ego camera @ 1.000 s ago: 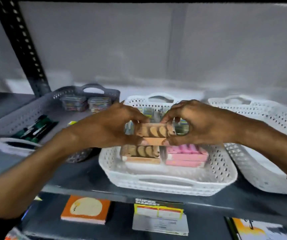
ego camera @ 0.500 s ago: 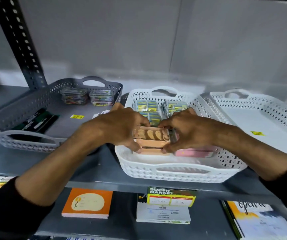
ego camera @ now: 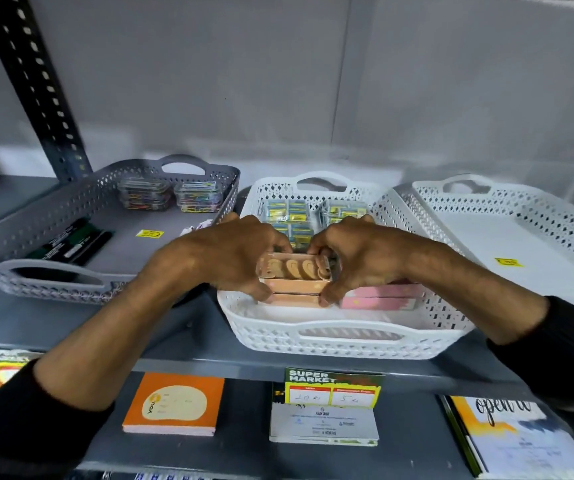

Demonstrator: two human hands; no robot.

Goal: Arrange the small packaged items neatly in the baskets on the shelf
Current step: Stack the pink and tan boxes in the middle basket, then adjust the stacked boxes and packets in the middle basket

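A stack of orange biscuit-print packets (ego camera: 294, 277) sits in the front left of the middle white basket (ego camera: 344, 336). My left hand (ego camera: 225, 252) grips the stack's left end and my right hand (ego camera: 358, 254) grips its right end. Pink packets (ego camera: 382, 299) lie stacked to the right of it, partly hidden under my right hand. Yellow-green small packs (ego camera: 290, 216) fill the back of the same basket.
A grey basket (ego camera: 46, 271) on the left holds dark pens (ego camera: 74, 242) and clear boxes of coloured clips (ego camera: 171, 195). Another white basket (ego camera: 521, 244) on the right shows only a yellow sticker. Notebooks (ego camera: 174, 405) and a price tag (ego camera: 332, 388) lie on the lower shelf.
Both hands have lowered the orange packet onto the other orange packet in the middle basket. The view has shifted, so the baskets appear lower and closer.
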